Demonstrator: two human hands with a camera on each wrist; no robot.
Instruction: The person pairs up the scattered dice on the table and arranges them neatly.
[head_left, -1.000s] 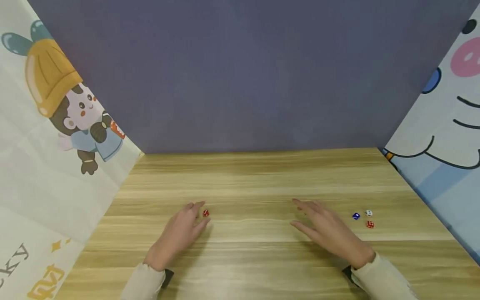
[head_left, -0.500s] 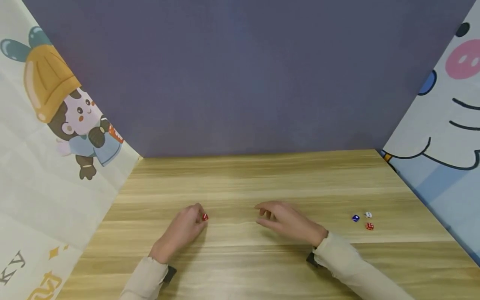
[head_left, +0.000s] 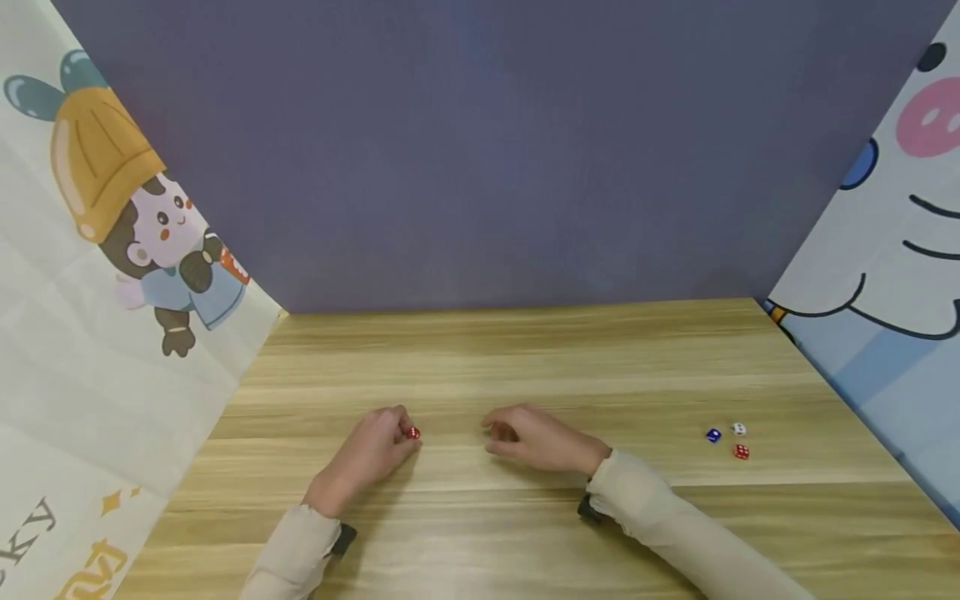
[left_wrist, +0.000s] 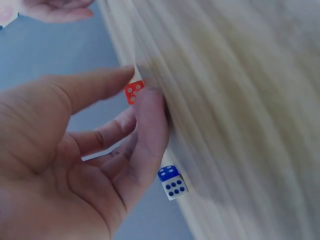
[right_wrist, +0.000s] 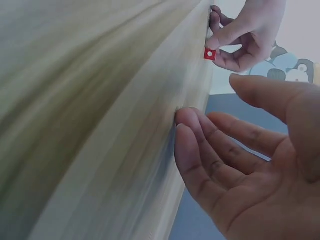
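Observation:
Between thumb and index fingertip, my left hand [head_left: 367, 450] pinches a red die [left_wrist: 134, 92] with white pips, low over the wooden table. Past the curled fingers in the left wrist view, a blue die [left_wrist: 168, 172] and a white die [left_wrist: 175, 188] sit against each other on the table; the left hand hides them in the head view. My right hand [head_left: 543, 440] is to the right of the red die, fingers loosely bent and thumb apart, holding nothing. In the right wrist view its fingertips [right_wrist: 188, 118] are right at the tabletop.
At the right of the wooden table [head_left: 480, 358] lie another blue die [head_left: 713, 435], a white die [head_left: 738, 429] and a red die [head_left: 741, 451], grouped closely. A dark grey panel [head_left: 495, 167] stands at the back, with printed cartoon sheets on both sides.
My left thumb and index finger have closed on the red die. The right hand has moved left toward it, its fingers bending more. The three dice at right have stayed put.

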